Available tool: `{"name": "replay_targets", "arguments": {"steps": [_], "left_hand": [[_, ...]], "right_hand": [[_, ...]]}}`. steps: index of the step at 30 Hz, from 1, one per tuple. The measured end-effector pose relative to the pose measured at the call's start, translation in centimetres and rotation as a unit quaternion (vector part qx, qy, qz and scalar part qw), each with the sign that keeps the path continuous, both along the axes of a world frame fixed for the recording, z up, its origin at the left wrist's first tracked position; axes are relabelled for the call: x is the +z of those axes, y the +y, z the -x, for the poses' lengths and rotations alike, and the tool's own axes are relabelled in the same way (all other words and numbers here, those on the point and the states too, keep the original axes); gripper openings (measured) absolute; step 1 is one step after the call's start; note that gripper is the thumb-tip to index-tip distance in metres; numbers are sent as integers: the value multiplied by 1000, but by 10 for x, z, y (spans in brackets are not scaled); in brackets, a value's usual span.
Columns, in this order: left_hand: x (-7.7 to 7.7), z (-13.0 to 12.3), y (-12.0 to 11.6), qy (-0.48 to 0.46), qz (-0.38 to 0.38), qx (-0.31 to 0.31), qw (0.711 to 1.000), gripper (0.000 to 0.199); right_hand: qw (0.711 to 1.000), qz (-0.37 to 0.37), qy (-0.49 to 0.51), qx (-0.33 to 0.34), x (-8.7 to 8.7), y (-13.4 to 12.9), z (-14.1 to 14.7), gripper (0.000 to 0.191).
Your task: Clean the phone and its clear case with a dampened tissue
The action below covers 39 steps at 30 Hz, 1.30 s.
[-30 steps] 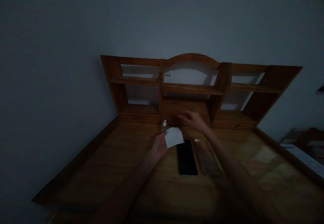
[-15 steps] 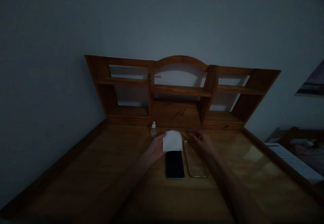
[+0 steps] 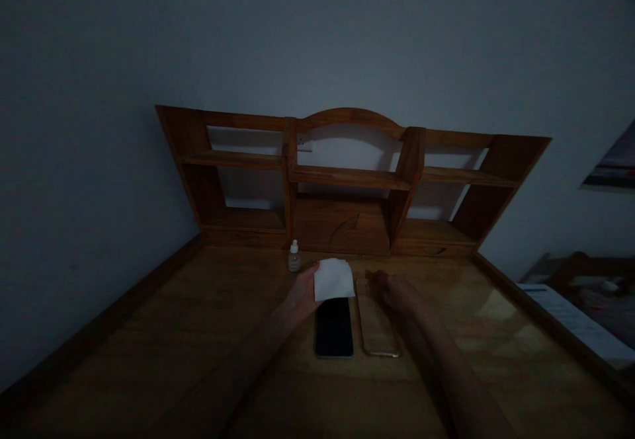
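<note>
A folded white tissue (image 3: 334, 279) is held at its left edge by my left hand (image 3: 302, 293), over the upper end of a dark smartphone (image 3: 334, 333) lying on the desk. Just right of the phone lies a clear phone case (image 3: 374, 326). My right hand (image 3: 391, 291) is at the case's upper right side with its fingers curled together; whether anything is between them cannot be made out in the dim light. Behind my left hand a small dropper bottle (image 3: 294, 258) with a white top stands upright.
The wooden desk (image 3: 198, 333) has raised edges left and right. A wooden shelf unit (image 3: 347, 176) stands along its back against the wall, with a socket (image 3: 304, 144) behind it. Beyond the right edge is a white surface (image 3: 575, 320).
My right hand has drawn its fingers in and come slightly lower, nearer the case. The tissue stays in my left hand, tilted slightly differently. The whole view has shifted a little.
</note>
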<state>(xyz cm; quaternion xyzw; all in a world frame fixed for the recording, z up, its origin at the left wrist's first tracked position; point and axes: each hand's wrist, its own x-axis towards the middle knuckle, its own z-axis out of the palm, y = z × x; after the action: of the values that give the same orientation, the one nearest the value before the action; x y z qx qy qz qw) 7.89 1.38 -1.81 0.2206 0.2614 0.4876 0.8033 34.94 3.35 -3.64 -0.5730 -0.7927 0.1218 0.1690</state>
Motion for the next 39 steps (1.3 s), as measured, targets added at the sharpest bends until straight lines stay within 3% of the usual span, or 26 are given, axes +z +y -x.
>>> {"name": "replay_targets", "arguments": {"steps": [7, 16, 23, 31, 39], "left_hand": [[0, -5, -3, 5, 5, -2, 1000, 37], [8, -2, -3, -5, 6, 24, 1000, 28], [11, -2, -5, -30, -5, 10, 999, 21], [7, -8, -9, 20, -20, -66, 997, 39], [5, -9, -5, 50, -9, -26, 998, 36]], "right_hand": [[999, -3, 13, 40, 1, 2, -3, 29], [989, -25, 135, 58, 14, 4, -5, 43], [969, -15, 240, 47, 21, -8, 28, 42], [934, 1, 351, 67, 21, -14, 63, 37], [910, -24, 410, 56, 21, -21, 68, 41]]}}
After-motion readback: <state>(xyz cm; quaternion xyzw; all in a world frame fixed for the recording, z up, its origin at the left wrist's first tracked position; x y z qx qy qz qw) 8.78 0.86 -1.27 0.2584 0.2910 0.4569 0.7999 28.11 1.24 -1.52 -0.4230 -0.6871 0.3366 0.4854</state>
